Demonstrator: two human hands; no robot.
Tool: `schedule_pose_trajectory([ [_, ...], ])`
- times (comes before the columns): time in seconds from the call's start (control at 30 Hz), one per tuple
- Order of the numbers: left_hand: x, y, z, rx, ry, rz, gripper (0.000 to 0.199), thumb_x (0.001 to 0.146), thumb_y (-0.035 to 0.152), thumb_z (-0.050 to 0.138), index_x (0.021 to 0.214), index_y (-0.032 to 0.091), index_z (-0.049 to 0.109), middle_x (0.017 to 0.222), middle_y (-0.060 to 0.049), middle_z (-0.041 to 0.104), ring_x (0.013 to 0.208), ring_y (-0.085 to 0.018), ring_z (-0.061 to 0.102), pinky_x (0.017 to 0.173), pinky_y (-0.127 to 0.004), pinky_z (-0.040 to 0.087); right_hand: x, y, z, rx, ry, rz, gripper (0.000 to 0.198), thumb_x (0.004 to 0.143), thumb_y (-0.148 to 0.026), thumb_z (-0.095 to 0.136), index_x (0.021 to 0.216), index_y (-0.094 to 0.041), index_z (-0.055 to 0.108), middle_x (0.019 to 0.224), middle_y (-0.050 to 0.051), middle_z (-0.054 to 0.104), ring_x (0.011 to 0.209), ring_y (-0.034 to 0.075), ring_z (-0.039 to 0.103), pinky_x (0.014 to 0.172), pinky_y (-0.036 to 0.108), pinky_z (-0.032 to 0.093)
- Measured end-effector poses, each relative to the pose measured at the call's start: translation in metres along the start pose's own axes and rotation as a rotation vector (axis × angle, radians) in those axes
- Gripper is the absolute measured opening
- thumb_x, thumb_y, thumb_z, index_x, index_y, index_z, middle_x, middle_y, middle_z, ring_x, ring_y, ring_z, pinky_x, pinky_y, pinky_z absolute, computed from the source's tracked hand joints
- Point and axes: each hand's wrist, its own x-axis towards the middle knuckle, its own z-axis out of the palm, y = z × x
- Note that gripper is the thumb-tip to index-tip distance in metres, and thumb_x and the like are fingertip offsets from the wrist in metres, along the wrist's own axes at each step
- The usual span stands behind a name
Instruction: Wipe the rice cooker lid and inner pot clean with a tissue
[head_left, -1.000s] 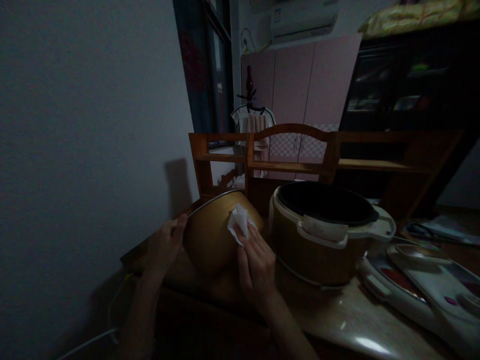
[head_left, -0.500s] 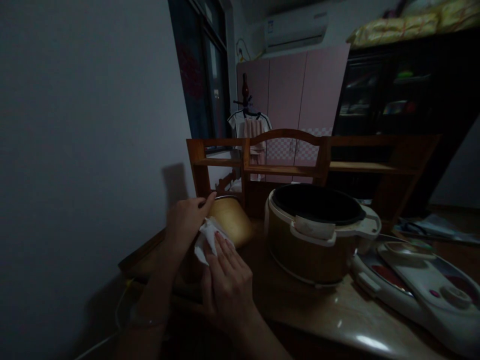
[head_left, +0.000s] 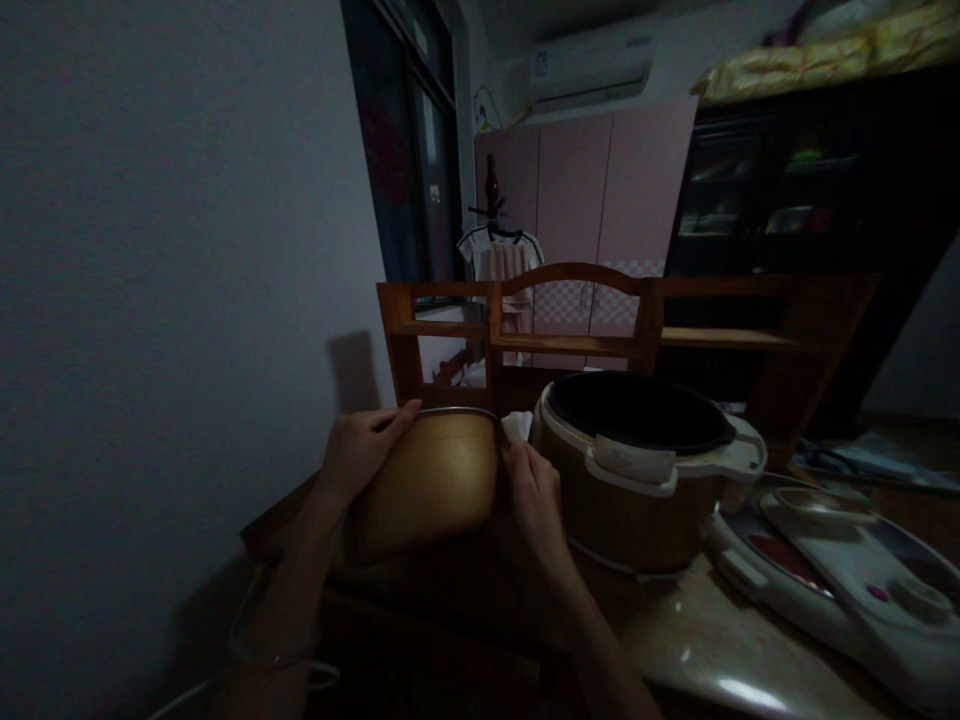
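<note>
The head camera shows the left hand [head_left: 367, 450] gripping the rim of a gold pot [head_left: 435, 485], its fingers lying along the upper edge and its thumb side turned toward the right hand [head_left: 536, 490]. The pot hangs between the two hands, wall facing the wearer; whether its base rests on anything below them is too dark to tell. The right hand has its fingers curled together, pinching a white tissue [head_left: 517, 425] that pokes out beyond the fingertips, just beside the pot's rim; contact with the metal cannot be made out.

The main risk looks to be the one-handed hold: all the grip visible is at one side of the rim, so a push from the right hand against the far side could twist the pot and let it slip. The cooker body [head_left: 637, 520] stands just beyond the right hand, so a wide swing of that wrist could knock its handle or bump the pot into it. The tissue seems thin and small in the fingers; rubbed along the rim, it might tear or drop. Dim light below the hands could also hide the table edge [head_left: 600, 655], making a slip harder to catch.
</note>
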Motion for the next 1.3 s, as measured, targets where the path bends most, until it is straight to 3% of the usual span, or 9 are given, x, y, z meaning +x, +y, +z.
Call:
schedule_pose_trajectory([
  [0.13,0.0,-0.001,-0.001,-0.07,-0.036,0.018,0.044,0.085,0.059,0.057,0.089,0.022,0.081,0.09,-0.002,0.078,0.078,-0.024,0.07,0.067,-0.028,0.045,0.016,0.008,0.008,-0.15,-0.033,0.09,0.053,0.099,-0.048,0.031,0.072,-0.02,0.066,0.068,0.005,0.067,0.066,0.02,0.059,0.058,0.027,0.038],
  [0.3,0.0,0.001,-0.002,-0.033,-0.068,0.072,0.044,0.089,0.056,0.052,0.094,0.023,0.08,0.095,-0.002,0.078,0.084,-0.025,0.07,0.071,-0.027,0.045,0.017,0.007,0.01,-0.254,-0.051,0.116,0.053,0.1,-0.044,0.031,0.07,-0.021,0.067,0.067,0.005,0.069,0.063,0.02,0.06,0.055,0.028,0.035],
  [0.6,0.001,-0.004,-0.003,0.082,-0.092,0.124,0.049,0.095,0.056,0.041,0.1,0.023,0.077,0.107,-0.005,0.077,0.099,-0.027,0.07,0.08,-0.029,0.045,0.007,0.007,0.018,-0.412,-0.05,0.04,0.049,0.104,-0.033,0.03,0.087,-0.017,0.074,0.086,0.014,0.076,0.077,0.025,0.071,0.061,0.028,0.039],
  [0.87,0.001,-0.006,-0.002,0.132,-0.092,0.124,0.05,0.096,0.056,0.039,0.11,0.024,0.075,0.116,-0.005,0.074,0.107,-0.028,0.068,0.085,-0.03,0.046,0.006,0.01,0.023,-0.457,-0.016,-0.039,0.052,0.104,-0.032,0.026,0.088,-0.017,0.074,0.08,0.014,0.075,0.069,0.024,0.071,0.059,0.028,0.041],
  [0.97,0.003,-0.005,-0.002,0.095,-0.105,0.14,0.051,0.097,0.055,0.04,0.113,0.021,0.074,0.118,-0.006,0.073,0.111,-0.027,0.067,0.089,-0.03,0.046,0.007,0.008,0.021,-0.474,-0.046,0.005,0.049,0.104,-0.03,0.028,0.094,-0.016,0.074,0.084,0.013,0.076,0.074,0.023,0.072,0.063,0.027,0.042],
  [1.1,0.003,-0.002,-0.004,0.09,-0.128,0.154,0.051,0.098,0.054,0.039,0.109,0.02,0.076,0.114,-0.006,0.074,0.106,-0.025,0.069,0.086,-0.029,0.047,0.008,0.002,0.019,-0.505,-0.109,0.094,0.044,0.104,-0.026,0.03,0.097,-0.017,0.073,0.091,0.012,0.076,0.083,0.022,0.072,0.068,0.025,0.041],
  [1.3,0.002,0.0,-0.004,0.129,-0.111,0.166,0.05,0.098,0.052,0.039,0.105,0.019,0.076,0.105,-0.007,0.077,0.095,-0.023,0.07,0.08,-0.028,0.047,0.007,0.004,0.019,-0.507,-0.107,0.075,0.045,0.104,-0.026,0.029,0.098,-0.018,0.073,0.093,0.012,0.076,0.084,0.023,0.072,0.067,0.026,0.039],
])
